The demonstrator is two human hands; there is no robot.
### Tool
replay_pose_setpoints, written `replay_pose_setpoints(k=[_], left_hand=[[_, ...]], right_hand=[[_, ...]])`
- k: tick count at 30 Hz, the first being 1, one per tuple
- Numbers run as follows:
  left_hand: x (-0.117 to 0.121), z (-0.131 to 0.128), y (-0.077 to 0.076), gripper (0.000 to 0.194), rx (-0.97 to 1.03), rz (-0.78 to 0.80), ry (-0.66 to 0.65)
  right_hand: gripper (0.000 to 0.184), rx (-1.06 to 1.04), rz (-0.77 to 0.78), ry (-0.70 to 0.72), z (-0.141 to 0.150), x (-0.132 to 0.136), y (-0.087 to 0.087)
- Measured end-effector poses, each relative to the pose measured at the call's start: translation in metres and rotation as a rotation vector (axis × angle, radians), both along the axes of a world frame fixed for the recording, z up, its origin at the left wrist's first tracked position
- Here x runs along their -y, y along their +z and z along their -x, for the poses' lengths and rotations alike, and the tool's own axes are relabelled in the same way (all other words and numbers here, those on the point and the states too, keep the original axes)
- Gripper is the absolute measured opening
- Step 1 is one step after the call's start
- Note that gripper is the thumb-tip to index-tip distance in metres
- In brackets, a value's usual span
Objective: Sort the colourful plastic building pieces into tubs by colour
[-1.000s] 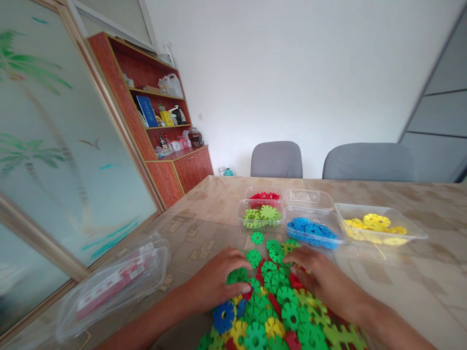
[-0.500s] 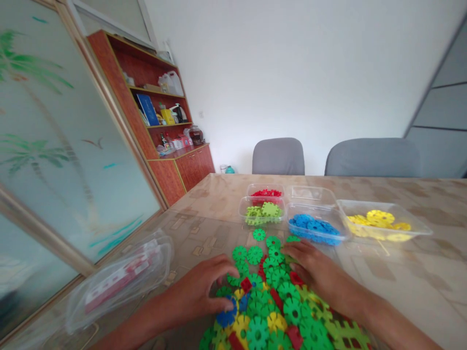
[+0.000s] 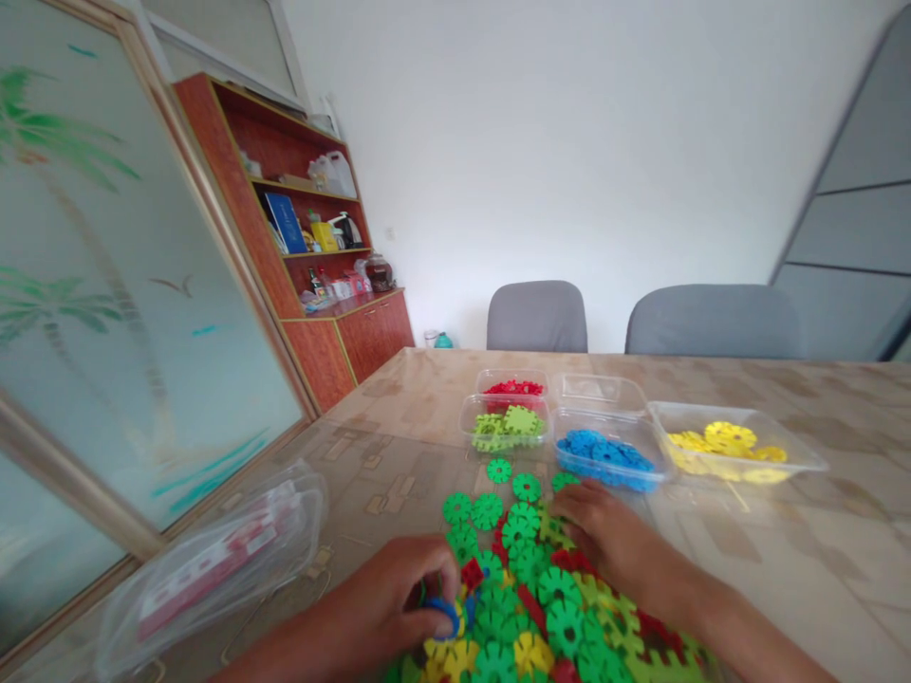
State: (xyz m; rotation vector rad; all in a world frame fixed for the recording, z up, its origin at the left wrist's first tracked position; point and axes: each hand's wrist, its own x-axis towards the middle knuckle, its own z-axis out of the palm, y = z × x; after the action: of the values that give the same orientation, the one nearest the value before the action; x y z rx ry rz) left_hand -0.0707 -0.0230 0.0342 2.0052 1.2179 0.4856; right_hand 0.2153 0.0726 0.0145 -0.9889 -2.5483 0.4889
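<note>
Left hand point(image 3: 391, 598) pinches blue disc point(image 3: 450, 612) at left edge of mixed pile point(image 3: 509, 607). Right hand point(image 3: 616, 531) curled over pile's right side; fingertips hidden, grip can't be told. Beyond, blue pieces point(image 3: 604, 457) in clear tub point(image 3: 646, 432); farther, grey chairs point(image 3: 537, 318).

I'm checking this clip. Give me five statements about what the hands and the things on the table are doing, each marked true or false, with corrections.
1. The left hand pinches a blue piece. True.
2. The right hand is inside the tub of blue pieces. False: the right hand is at the pile of loose pieces.
3. The red pieces in a tub lie beyond the tubbed lime pieces. True.
4. The tubbed yellow pieces are in the leftmost tub. False: they are in the rightmost tub.
5. Grey chair backs show beyond the table. True.
</note>
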Motion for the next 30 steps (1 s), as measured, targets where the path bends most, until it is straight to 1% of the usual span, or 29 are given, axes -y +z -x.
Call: replay_pose_setpoints(k=[2,4,6,9,13,14,16,18,20,23,25,27,30], left_hand=[[-0.004,-0.003,0.002,0.021,0.088,0.072,0.025],[-0.008,-0.006,0.002,0.021,0.125,0.093,0.065],[-0.014,-0.007,0.001,0.019,0.137,0.073,0.097],[-0.024,-0.009,0.0,0.019,0.153,0.02,0.1],[-0.035,-0.015,0.002,0.015,0.085,-0.062,0.101],[-0.035,-0.018,0.003,0.014,0.059,-0.072,0.096],[-0.033,-0.023,0.006,0.012,0.0,-0.082,0.076],[-0.025,-0.027,0.008,0.01,-0.063,-0.105,0.044],[-0.015,-0.028,0.008,0.008,-0.134,-0.128,-0.013],[-0.003,-0.026,0.007,0.007,-0.21,-0.134,-0.12],[-0.002,-0.022,0.007,0.01,-0.19,-0.155,-0.149],[-0.009,-0.017,0.008,0.012,-0.141,-0.195,-0.12],[-0.025,-0.007,0.009,0.015,-0.116,-0.261,-0.016]], right_hand=[[0.025,-0.024,0.035,0.023,-0.002,0.002,-0.001],[0.025,-0.048,0.06,0.026,-0.005,0.002,0.0],[0.025,-0.045,0.051,0.011,-0.007,0.0,0.0],[0.024,-0.02,0.027,-0.024,-0.005,-0.003,0.0],[0.02,0.023,0.006,-0.037,0.016,0.0,0.006],[0.021,0.037,0.005,-0.037,0.024,0.003,0.008],[0.035,0.062,0.019,-0.034,0.038,0.009,0.011],[0.045,0.085,0.064,-0.029,0.047,0.015,0.013],[0.049,0.094,0.132,-0.027,0.051,0.018,0.012],[0.046,0.037,0.206,-0.035,0.049,0.017,0.009],[0.042,-0.038,0.237,-0.031,0.047,0.013,0.005],[0.034,-0.11,0.267,-0.024,0.045,0.009,0.001],[0.021,-0.155,0.29,-0.001,0.045,0.006,-0.004]])
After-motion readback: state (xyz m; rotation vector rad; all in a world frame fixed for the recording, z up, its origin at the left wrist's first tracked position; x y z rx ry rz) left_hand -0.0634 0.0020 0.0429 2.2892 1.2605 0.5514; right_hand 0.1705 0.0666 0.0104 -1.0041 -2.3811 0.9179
